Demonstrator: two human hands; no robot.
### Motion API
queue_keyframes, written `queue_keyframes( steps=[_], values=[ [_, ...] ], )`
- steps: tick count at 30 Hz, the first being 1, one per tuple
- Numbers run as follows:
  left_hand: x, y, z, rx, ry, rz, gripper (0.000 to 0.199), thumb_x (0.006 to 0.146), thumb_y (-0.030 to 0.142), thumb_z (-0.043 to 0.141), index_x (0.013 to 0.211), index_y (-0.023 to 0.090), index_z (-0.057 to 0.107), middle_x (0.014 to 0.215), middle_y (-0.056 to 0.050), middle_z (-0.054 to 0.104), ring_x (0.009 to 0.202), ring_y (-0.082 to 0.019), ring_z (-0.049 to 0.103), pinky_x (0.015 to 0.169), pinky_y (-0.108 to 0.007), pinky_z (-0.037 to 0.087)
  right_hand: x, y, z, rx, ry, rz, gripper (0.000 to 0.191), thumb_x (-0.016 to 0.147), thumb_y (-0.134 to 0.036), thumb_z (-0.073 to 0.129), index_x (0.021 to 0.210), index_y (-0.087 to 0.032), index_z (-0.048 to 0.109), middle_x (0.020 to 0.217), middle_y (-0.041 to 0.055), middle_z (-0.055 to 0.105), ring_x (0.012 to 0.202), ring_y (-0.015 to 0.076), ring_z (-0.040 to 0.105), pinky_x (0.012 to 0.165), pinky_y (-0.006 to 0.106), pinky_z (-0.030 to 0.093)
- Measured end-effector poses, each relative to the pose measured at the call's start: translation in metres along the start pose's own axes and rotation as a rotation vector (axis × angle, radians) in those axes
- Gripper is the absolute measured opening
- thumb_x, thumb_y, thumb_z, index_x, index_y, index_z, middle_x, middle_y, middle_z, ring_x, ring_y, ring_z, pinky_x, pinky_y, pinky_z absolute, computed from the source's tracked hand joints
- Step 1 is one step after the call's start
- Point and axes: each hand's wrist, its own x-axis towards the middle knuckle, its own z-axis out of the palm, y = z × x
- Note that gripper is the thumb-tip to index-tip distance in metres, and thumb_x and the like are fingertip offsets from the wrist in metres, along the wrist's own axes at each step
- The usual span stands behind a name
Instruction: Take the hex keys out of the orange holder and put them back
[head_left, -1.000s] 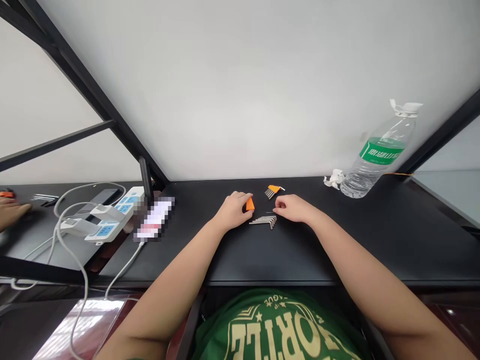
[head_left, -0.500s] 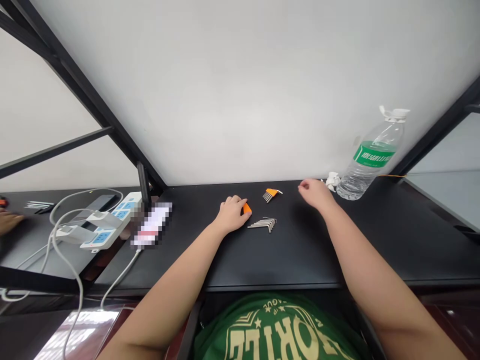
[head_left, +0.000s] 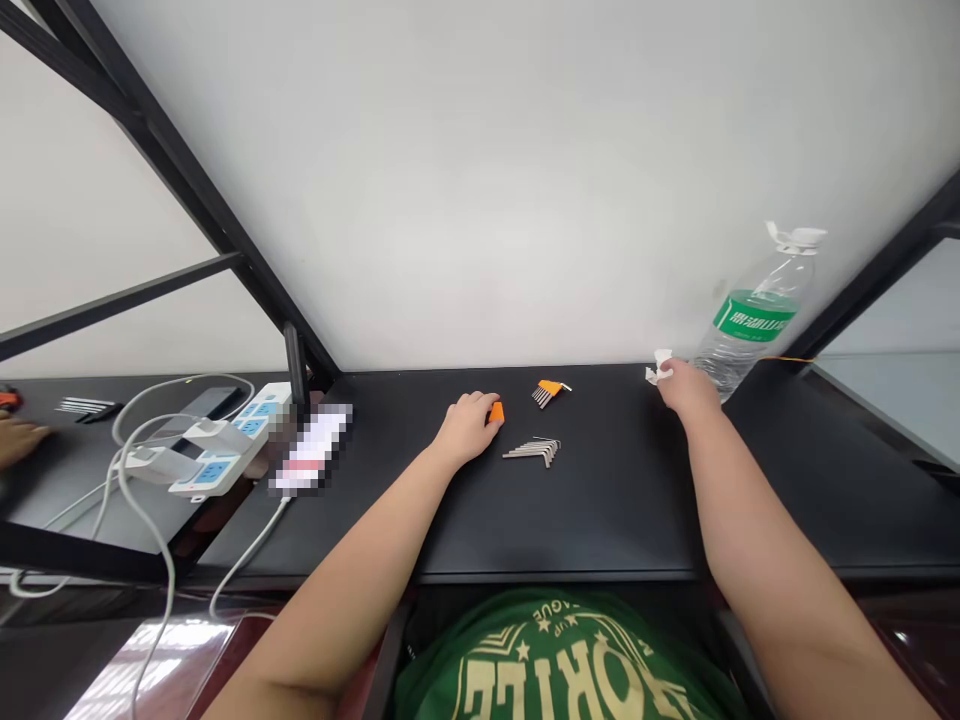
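Note:
My right hand (head_left: 690,388) is closed on a crumpled white tissue (head_left: 661,368) by the wall, just left of a large clear bottle (head_left: 756,315) with a green label. My left hand (head_left: 466,427) rests on the desk, its fingers curled around an orange piece (head_left: 496,411) that is mostly covered. Right of that hand lies a row of loose silver hex keys (head_left: 534,451). Farther back sits an orange hex key holder (head_left: 550,388) with several keys sticking out of it.
On the left, a phone (head_left: 311,448) with a blurred screen lies on the black desk (head_left: 600,510), plugged into a cable. Beyond it are a white power strip (head_left: 232,440) and a black frame post (head_left: 294,365). Another person's hand (head_left: 21,440) shows at the far left.
My right hand has moved right to the tissue and closed on it. My left hand stays on the orange piece. The view has shifted slightly.

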Motion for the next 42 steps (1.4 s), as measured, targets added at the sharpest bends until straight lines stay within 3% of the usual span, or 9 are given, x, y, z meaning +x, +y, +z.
queue_keyframes(
  steps=[9, 17, 23, 28, 32, 34, 38, 40, 42],
  values=[
    [-0.002, -0.002, -0.001, -0.001, -0.006, 0.026, 0.045, 0.095, 0.034, 0.061, 0.138, 0.026, 0.061, 0.128, -0.010, 0.066, 0.120, -0.030, 0.059, 0.098, -0.043, 0.048, -0.001, -0.001, 0.002, 0.017, 0.072, -0.043, 0.013, 0.086, -0.027, 0.065, 0.093, -0.021, 0.074, 0.101, 0.0134, 0.069, 0.089, 0.0255, 0.060, 0.076, 0.035, 0.043],
    [-0.001, -0.003, -0.001, 0.009, -0.018, 0.034, 0.043, 0.095, 0.035, 0.059, 0.138, 0.027, 0.062, 0.126, -0.010, 0.065, 0.117, -0.029, 0.058, 0.097, -0.041, 0.048, -0.001, -0.001, -0.001, 0.041, 0.165, -0.049, 0.017, 0.086, -0.025, 0.062, 0.096, -0.022, 0.076, 0.094, 0.0101, 0.071, 0.084, 0.0233, 0.060, 0.079, 0.032, 0.044],
    [0.005, -0.006, -0.003, -0.002, -0.089, -0.025, 0.049, 0.092, 0.044, 0.059, 0.139, 0.031, 0.062, 0.129, -0.010, 0.060, 0.123, -0.032, 0.058, 0.103, -0.048, 0.047, -0.002, -0.003, -0.001, 0.032, 0.127, -0.072, 0.017, 0.087, -0.024, 0.061, 0.095, -0.019, 0.076, 0.094, 0.0112, 0.071, 0.087, 0.0237, 0.061, 0.081, 0.033, 0.044],
    [0.007, -0.006, -0.010, -0.108, -0.107, -0.042, 0.040, 0.081, 0.044, 0.070, 0.117, 0.029, 0.068, 0.120, -0.006, 0.064, 0.117, -0.029, 0.063, 0.103, -0.044, 0.048, -0.001, -0.002, -0.003, 0.035, 0.112, -0.049, 0.020, 0.086, -0.027, 0.064, 0.100, -0.018, 0.075, 0.095, 0.0126, 0.070, 0.087, 0.0240, 0.062, 0.080, 0.033, 0.045],
    [0.003, -0.006, -0.011, -0.179, -0.077, -0.044, 0.037, 0.073, 0.041, 0.075, 0.104, 0.025, 0.065, 0.115, -0.005, 0.069, 0.106, -0.027, 0.066, 0.093, -0.040, 0.052, -0.016, -0.023, -0.006, 0.093, 0.146, -0.137, 0.029, 0.088, -0.032, 0.062, 0.113, -0.019, 0.072, 0.099, 0.0106, 0.072, 0.091, 0.0235, 0.064, 0.082, 0.032, 0.046],
    [0.001, -0.007, -0.010, -0.208, -0.059, -0.041, 0.037, 0.073, 0.038, 0.075, 0.106, 0.025, 0.064, 0.110, -0.004, 0.071, 0.098, -0.025, 0.068, 0.086, -0.037, 0.053, -0.036, -0.044, -0.003, 0.140, 0.007, -0.288, 0.022, 0.089, -0.029, 0.061, 0.104, -0.020, 0.074, 0.096, 0.0069, 0.072, 0.087, 0.0204, 0.064, 0.081, 0.030, 0.046],
    [0.001, -0.010, -0.006, -0.302, -0.048, -0.024, 0.042, 0.076, 0.028, 0.070, 0.117, 0.026, 0.060, 0.098, -0.001, 0.072, 0.080, -0.019, 0.067, 0.075, -0.032, 0.053, -0.093, -0.090, 0.010, 0.272, -0.506, -0.808, 0.012, 0.087, -0.029, 0.066, 0.088, -0.020, 0.073, 0.092, 0.0019, 0.070, 0.081, 0.0145, 0.063, 0.076, 0.025, 0.047],
    [0.002, -0.012, -0.004, -0.350, -0.039, -0.012, 0.045, 0.078, 0.025, 0.068, 0.122, 0.025, 0.058, 0.094, 0.000, 0.071, 0.074, -0.017, 0.065, 0.073, -0.031, 0.053, -0.119, -0.106, 0.015, 0.260, -0.600, -0.957, 0.010, 0.085, -0.028, 0.069, 0.090, -0.020, 0.073, 0.097, 0.0025, 0.068, 0.081, 0.0132, 0.062, 0.073, 0.024, 0.046],
    [0.002, -0.013, -0.003, -0.387, -0.024, -0.010, 0.045, 0.079, 0.023, 0.067, 0.123, 0.025, 0.057, 0.091, 0.001, 0.069, 0.071, -0.015, 0.063, 0.072, -0.030, 0.052, -0.138, -0.117, 0.018, 0.146, -0.611, -1.021, 0.010, 0.086, -0.025, 0.068, 0.091, -0.020, 0.074, 0.101, 0.0039, 0.067, 0.078, 0.0121, 0.059, 0.070, 0.024, 0.043]
  ],
)
